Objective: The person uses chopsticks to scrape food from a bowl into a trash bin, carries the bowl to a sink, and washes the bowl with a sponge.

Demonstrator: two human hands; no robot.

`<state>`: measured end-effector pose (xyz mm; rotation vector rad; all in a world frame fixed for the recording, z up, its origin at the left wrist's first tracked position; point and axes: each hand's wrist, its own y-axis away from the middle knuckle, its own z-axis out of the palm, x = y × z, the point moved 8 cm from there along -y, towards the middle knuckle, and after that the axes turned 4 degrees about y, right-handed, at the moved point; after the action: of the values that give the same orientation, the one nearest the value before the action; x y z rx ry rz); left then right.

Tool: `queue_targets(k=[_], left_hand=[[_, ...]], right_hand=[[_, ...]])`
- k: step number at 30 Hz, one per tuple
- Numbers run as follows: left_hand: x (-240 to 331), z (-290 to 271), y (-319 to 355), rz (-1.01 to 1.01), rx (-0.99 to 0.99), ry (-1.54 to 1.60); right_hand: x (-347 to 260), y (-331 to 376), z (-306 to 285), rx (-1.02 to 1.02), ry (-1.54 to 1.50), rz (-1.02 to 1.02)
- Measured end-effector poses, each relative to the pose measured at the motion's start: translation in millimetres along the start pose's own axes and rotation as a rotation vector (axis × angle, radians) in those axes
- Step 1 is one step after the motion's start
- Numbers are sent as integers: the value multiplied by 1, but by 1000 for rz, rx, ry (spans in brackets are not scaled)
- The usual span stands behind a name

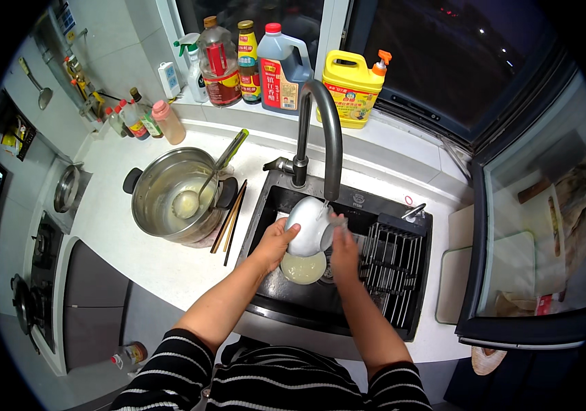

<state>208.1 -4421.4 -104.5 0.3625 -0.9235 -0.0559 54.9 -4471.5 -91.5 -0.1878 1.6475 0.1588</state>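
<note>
Over the sink, my left hand grips a white bowl by its side, thumb on the outer wall. The bowl is tipped so that its underside and foot ring turn to the right. My right hand is at that foot ring, smeared by motion, with a small greyish thing at its fingertips, perhaps a cloth or scrubber. A thin stream runs from the curved dark faucet onto the bowl. Below it, another bowl with pale, cloudy liquid sits in the black sink.
A black dish rack fills the sink's right side. Left on the counter stand a steel pot with a ladle and several chopsticks. Bottles line the sill, including a yellow pump jug. An open window pane juts in at right.
</note>
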Motion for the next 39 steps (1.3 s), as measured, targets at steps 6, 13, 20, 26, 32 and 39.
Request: queue_targets(k=[6,13,20,26,32,39], left_hand=[[-12,0,8,147,117,-23],[-22,7,21,187,162,-50],[3,12,21,227,71,-677],[0,20,34,159,-113,-588],[15,34,24,-44,-7,318],[3,30,-1,-178,297,578]], right_hand=[[-8,43,31,61,260,-237],[24,23,19,137,-70,370],[-44,28,32,100,281,-230],[23,-40,13,-96,65,271],[39,5,29,-69,-1074,559],[-16,30,31,241,561,-239]])
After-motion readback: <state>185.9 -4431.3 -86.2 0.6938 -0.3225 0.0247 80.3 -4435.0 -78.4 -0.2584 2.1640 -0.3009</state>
